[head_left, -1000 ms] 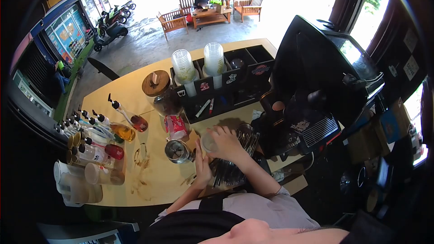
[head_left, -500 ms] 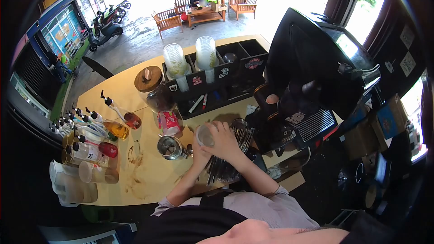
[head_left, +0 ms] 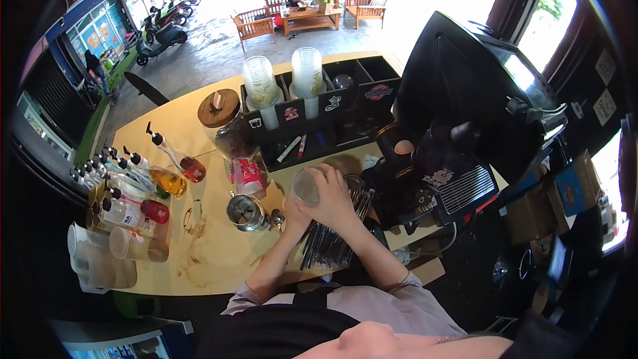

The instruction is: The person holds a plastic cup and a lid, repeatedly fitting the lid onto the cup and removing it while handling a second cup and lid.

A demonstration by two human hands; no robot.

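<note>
Both my hands are around a translucent plastic cup (head_left: pixel 306 186) in front of my body, above the table. My right hand (head_left: pixel 333 201) grips its right side with the fingers curled over. Lower on the left, my left hand (head_left: pixel 296 218) is closed against the cup, its fingers partly hidden. A metal pitcher (head_left: pixel 246 213) stands just left of my left hand, with a small metal measure (head_left: pixel 278 215) between them. Black straws (head_left: pixel 325 247) in clear plastic lie under my right forearm. A pink-and-white packet (head_left: pixel 247 174) sits behind the pitcher.
Pump bottles (head_left: pixel 165 181) and plastic jugs (head_left: pixel 126 244) line the left side. Stacked cups (head_left: pixel 308 73) stand in a black organizer (head_left: pixel 292 119), beside a wooden-lidded jar (head_left: pixel 219 110). A black coffee machine (head_left: pixel 465 186) is at right. Brown stains (head_left: pixel 195 226) mark the table. A person sits outside.
The cup and my hands have moved slightly away from my body, and more of the cup's side shows. The camera view has shifted a little.
</note>
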